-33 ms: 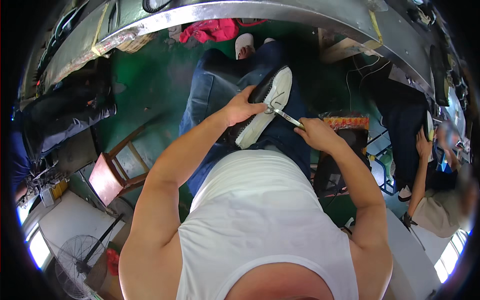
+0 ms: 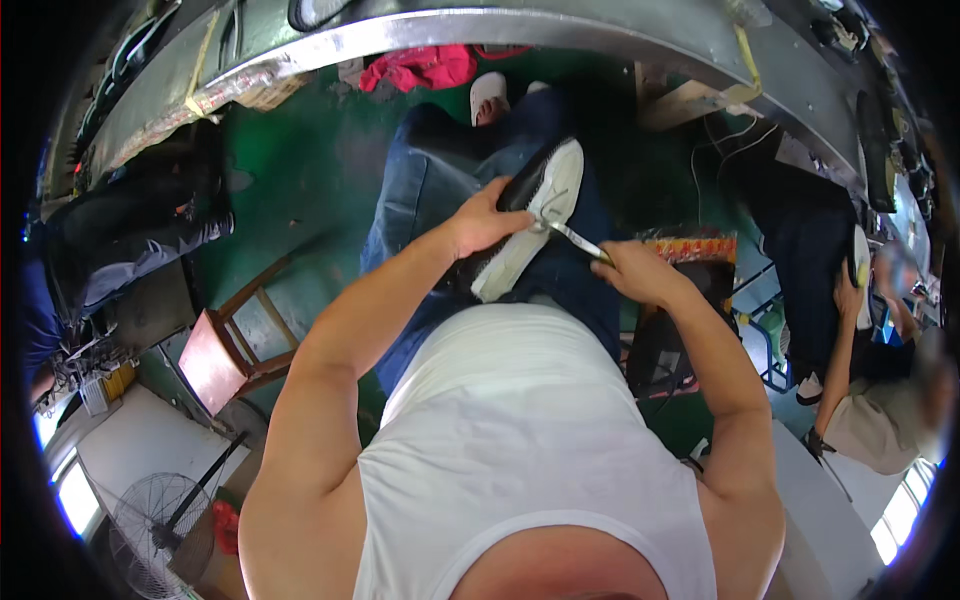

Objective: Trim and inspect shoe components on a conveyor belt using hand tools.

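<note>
A shoe (image 2: 500, 260) with a dark upper and a white underside turned upward lies slanted across my lap. Dark stitch-like marks run along its edge. My left hand (image 2: 493, 220) is closed on the shoe's left side, its thumb pressing onto the white underside near the middle. In my right hand (image 2: 635, 270), fingers wrapped, is a slim metal hand tool (image 2: 577, 240) with a yellowish handle end. Its tip meets the white underside beside my left thumb; the exact kind of tip is too small to tell. A thin dark cord (image 2: 556, 205) curls there.
Ahead runs a metal-edged workbench (image 2: 400, 33), with a pink cloth (image 2: 420, 68) below it. A wooden stool (image 2: 215, 355) is at left, near a fan (image 2: 160, 530). A dark seat or bag (image 2: 672, 350) is by my right forearm. Another person's arm (image 2: 845, 340) is farther right.
The whole view has shifted down very slightly. Both hands keep their holds on the shoe and the metal hand tool, whose shaft looks slightly turned.
</note>
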Demonstrator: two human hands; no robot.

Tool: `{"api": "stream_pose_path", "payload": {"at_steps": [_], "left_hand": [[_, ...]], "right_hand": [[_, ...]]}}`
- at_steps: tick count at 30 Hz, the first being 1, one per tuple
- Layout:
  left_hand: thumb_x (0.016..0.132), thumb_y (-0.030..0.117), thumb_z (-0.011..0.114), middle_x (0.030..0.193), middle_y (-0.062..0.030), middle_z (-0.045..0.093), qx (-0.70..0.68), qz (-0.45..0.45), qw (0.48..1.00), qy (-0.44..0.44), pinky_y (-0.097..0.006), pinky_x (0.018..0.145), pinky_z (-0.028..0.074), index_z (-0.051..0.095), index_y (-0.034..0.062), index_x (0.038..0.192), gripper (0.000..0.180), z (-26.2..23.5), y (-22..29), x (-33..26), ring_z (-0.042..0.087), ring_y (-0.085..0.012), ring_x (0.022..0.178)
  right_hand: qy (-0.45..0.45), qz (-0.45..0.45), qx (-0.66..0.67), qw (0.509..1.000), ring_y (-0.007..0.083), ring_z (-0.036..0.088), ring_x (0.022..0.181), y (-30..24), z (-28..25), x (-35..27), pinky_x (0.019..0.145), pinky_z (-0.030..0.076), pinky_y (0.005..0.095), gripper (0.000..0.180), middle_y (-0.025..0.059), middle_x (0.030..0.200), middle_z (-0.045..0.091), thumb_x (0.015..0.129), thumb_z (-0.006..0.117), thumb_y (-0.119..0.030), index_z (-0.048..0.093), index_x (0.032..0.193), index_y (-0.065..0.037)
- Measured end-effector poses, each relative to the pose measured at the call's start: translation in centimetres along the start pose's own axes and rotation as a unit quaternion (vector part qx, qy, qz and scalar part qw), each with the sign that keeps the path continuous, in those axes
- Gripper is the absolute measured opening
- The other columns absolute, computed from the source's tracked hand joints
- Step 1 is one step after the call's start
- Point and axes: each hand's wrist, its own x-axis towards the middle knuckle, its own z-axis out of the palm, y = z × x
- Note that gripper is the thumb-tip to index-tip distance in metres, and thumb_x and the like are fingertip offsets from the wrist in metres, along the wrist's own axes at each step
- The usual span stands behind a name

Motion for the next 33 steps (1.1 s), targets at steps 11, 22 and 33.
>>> {"api": "stream_pose_path", "payload": {"at_steps": [11,22,33], "left_hand": [[0.076,0.038,0.081,0.121,-0.0196,0.061,0.085,0.025,0.995,0.053,-0.035,0.097,0.047,0.043,-0.0061,0.138,0.085,0.7,-1.0,0.7,0.060,-0.0251,0.110],[0.079,0.031,0.081,0.121,-0.0205,0.061,0.045,0.274,0.959,0.058,-0.034,0.098,0.047,0.045,-0.0110,0.134,0.078,-5.2,20.1,-1.0,0.060,-0.0235,0.111],[0.080,0.047,0.072,0.135,-0.0139,0.052,0.687,0.340,0.544,0.341,-0.054,0.109,0.031,0.042,0.0066,0.143,0.080,-7.5,45.4,21.6,0.043,-0.0320,0.132]], "right_hand": [[-0.009,0.073,0.210,0.975,0.0336,0.067,0.075,-0.9,-3.3,3.5,0.068,0.052,0.0420,0.040,0.0170,0.078,0.066,0.101,0.048,-0.038,0.060,0.094,0.000],[0.538,-0.077,-0.148,0.827,0.0383,0.059,0.090,3.5,-18.6,4.4,0.079,0.044,0.0474,0.039,0.0165,0.097,0.063,0.088,0.068,-0.032,0.059,0.110,-0.001],[0.509,-0.078,-0.104,0.851,0.0372,0.057,0.098,6.8,-23.1,10.9,0.088,0.045,0.0452,0.040,0.0165,0.104,0.063,0.081,0.075,-0.027,0.059,0.108,-0.002]]}}
